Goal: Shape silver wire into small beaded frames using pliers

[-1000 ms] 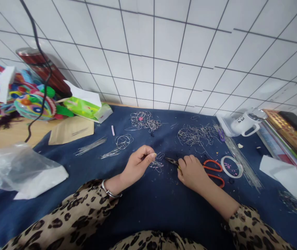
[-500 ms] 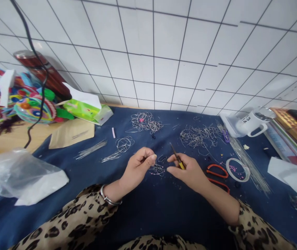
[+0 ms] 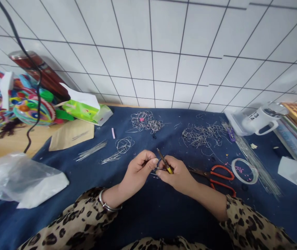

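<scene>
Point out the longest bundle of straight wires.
The wire bundle just right of the white ring; the other bundles, left of the left hand, are plainly shorter.

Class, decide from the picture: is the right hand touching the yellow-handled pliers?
Touching. The head view shows the yellow-handled pliers held in the right hand, their handle against its skin with no gap.

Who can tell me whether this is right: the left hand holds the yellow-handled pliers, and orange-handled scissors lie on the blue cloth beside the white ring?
Not quite: the head view shows the right hand, not the left hand, holding the yellow-handled pliers. The rest stands: orange-handled scissors lie on the blue cloth beside the white ring.
</scene>
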`<state>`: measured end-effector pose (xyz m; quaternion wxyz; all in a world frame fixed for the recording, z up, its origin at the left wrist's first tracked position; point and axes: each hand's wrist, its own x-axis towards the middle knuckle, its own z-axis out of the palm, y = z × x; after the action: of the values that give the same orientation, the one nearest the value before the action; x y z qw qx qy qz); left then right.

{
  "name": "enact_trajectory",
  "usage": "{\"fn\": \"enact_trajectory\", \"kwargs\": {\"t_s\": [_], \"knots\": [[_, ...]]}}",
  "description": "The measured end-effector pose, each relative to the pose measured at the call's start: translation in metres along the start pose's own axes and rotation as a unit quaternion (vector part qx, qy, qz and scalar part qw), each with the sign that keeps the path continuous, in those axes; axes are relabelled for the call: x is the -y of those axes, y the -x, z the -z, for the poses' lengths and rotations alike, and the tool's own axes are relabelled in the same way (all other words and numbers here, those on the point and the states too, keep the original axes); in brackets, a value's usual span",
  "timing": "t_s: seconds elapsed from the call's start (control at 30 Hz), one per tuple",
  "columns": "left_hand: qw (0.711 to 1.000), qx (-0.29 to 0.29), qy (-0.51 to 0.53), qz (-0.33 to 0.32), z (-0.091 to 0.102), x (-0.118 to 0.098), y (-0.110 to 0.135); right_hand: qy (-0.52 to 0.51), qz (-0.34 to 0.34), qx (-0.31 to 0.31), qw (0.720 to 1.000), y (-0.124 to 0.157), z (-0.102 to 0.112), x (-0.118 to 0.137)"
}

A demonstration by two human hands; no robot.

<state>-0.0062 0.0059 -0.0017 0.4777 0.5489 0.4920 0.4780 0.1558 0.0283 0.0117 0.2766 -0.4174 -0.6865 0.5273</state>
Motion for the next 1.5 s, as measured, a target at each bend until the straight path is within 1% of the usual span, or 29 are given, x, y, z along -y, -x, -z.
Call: {"fn": "enact_trajectory", "kwargs": {"t_s": [0.1, 0.2, 0.33, 0.43, 0.53, 0.63, 0.77, 0.97, 1.1, 1.2, 1.33, 1.5], "knots": [[1.0, -0.012, -0.019, -0.002, 0.001, 0.001, -0.001, -0.017, 0.011, 0.007, 1.0, 0.0, 0.001, -0.004], [1.0, -0.01, -0.002, 0.004, 0.001, 0.003, -0.002, -0.033, 0.027, 0.009, 0.999, 0.002, 0.003, -0.007], [0.995, 0.015, 0.092, 0.025, -0.002, 0.005, -0.005, -0.032, 0.043, -0.012, 0.998, 0.004, 0.008, -0.011], [0.984, 0.026, 0.166, 0.065, -0.006, 0.003, -0.005, -0.02, 0.049, -0.035, 0.998, 0.004, 0.011, -0.012], [0.975, 0.031, 0.194, 0.102, -0.009, 0.001, -0.004, -0.008, 0.063, -0.052, 0.997, 0.003, 0.013, -0.014], [0.977, 0.024, 0.187, 0.104, -0.01, 0.001, -0.003, 0.003, 0.072, -0.055, 0.996, 0.002, 0.013, -0.016], [0.982, 0.006, 0.168, 0.09, -0.01, 0.002, -0.002, 0.002, 0.078, -0.043, 0.996, 0.002, 0.013, -0.017], [0.993, -0.018, 0.105, 0.054, -0.006, 0.004, -0.003, 0.01, 0.097, -0.043, 0.994, 0.002, 0.016, -0.014], [0.996, -0.028, 0.079, 0.033, -0.007, 0.003, -0.003, 0.008, 0.095, -0.047, 0.994, 0.002, 0.016, -0.014], [0.996, -0.02, 0.086, 0.023, -0.009, 0.003, -0.002, 0.004, 0.096, -0.048, 0.994, 0.003, 0.015, -0.015], [0.992, 0.003, 0.123, 0.039, -0.011, 0.002, -0.002, -0.012, 0.088, -0.048, 0.995, 0.003, 0.014, -0.017], [0.989, -0.005, 0.138, 0.046, -0.011, 0.002, -0.002, -0.016, 0.084, -0.049, 0.995, 0.003, 0.013, -0.019]]}}
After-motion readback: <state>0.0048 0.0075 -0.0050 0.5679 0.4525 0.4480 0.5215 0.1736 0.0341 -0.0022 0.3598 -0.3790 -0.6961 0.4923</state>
